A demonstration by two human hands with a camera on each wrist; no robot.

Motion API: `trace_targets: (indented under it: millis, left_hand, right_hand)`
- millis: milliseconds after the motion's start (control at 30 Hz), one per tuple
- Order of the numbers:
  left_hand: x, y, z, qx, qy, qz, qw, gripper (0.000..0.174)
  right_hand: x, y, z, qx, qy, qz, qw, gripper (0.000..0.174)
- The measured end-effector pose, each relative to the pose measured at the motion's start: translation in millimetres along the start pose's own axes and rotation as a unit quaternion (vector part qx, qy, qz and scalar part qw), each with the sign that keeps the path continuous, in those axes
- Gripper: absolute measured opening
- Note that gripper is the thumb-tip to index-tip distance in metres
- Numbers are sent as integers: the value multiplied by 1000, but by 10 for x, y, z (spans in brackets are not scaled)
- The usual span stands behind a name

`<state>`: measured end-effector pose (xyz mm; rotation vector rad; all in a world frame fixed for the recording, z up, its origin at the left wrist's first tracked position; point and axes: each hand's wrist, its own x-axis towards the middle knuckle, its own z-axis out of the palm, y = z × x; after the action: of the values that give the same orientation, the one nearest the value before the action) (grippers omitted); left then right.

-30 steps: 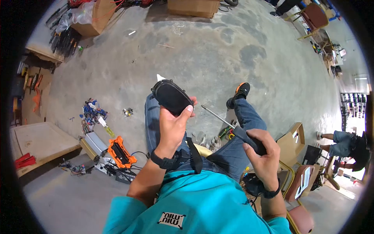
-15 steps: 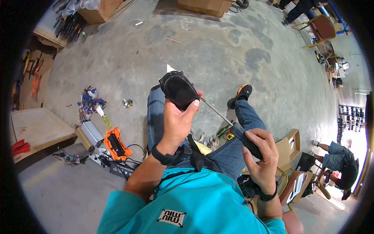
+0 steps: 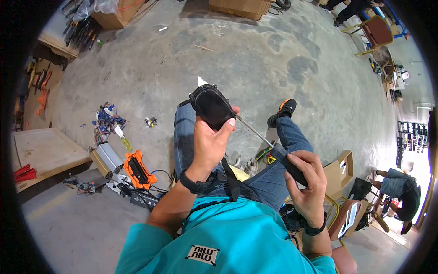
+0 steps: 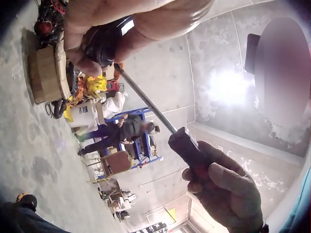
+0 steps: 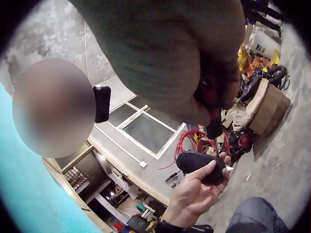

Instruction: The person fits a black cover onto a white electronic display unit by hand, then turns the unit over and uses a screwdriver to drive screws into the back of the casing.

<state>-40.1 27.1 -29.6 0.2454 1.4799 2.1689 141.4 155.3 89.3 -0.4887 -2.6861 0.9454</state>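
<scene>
My left hand (image 3: pixel 211 144) holds a flat, black oval housing (image 3: pixel 212 106) with small screw lugs round its rim, thumb over the near edge. A screwdriver (image 3: pixel 256 131) with a dark, thick handle is gripped in my right hand (image 3: pixel 311 185), shaft slanting up and left. Its tip is right at the housing's rim, beside the left thumb. In the left wrist view, the screwdriver handle (image 4: pixel 187 145) shows dark with some red, fingers and thumb around it. From the right wrist, the housing (image 5: pixel 197 161) sits in the left fingers, partly behind the thumb.
An orange-framed part (image 3: pixel 138 170), a silver box (image 3: pixel 109 158) and bundled wires (image 3: pixel 108 118) lie on the floor at left. Beyond them is a low wooden table (image 3: pixel 50 153). An open cardboard box (image 3: pixel 340 173) and chairs stand at right; another person (image 3: pixel 399 189) bends over there.
The screwdriver tip, apart from the housing a second ago, has come to its rim. Over the last half second both hands stay nearly still. The head view has shifted slightly.
</scene>
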Motion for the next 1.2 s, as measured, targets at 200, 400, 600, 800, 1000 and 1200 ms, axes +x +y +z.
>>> trace_targets:
  millis: [200,400,600,800,1000,1200]
  left_hand:
    - [-1,-23,1,1,-12,3,1000,15]
    - [-11,-10,19,4,-7,0,1000,15]
    - [-10,-32,12,2,-18,-4,1000,19]
    - [-35,-18,36,-55,-4,-42,998,33]
    - [-38,-16,31,-70,-12,-49,996,27]
    - [-35,0,39,-82,-12,-57,995,27]
  right_hand:
    - [-9,3,-3,2,-2,3,1000,39]
    - [-20,7,-14,6,-1,12,1000,38]
    - [-24,5,-24,3,1,5,1000,39]
    - [-34,8,-30,6,3,16,1000,37]
    - [-32,4,-41,11,6,21,1000,36]
    - [-44,14,-50,17,11,28,999,35]
